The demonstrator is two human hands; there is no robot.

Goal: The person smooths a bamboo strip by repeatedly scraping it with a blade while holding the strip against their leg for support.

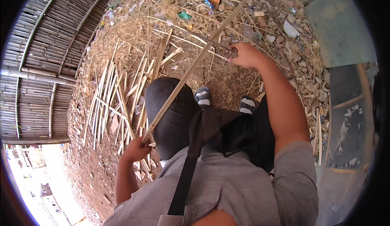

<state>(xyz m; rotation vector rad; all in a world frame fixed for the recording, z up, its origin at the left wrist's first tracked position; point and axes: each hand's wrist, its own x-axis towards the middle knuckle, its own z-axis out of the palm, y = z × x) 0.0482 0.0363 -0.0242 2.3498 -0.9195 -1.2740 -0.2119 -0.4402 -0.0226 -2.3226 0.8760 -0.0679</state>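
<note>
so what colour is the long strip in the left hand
Light tan; the long strip shows best in the head view.

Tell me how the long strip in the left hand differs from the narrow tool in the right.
The long strip is pale tan; the narrow tool looks darker. The strip is much longer than the tool's visible part. In the picture, the strip rises toward the upper right, while the tool slants up toward the left. Both are slender and handheld.

Long pale strip (pixel 188 74) (straight), slanted; thin blade (pixel 222 46) across it.
</note>
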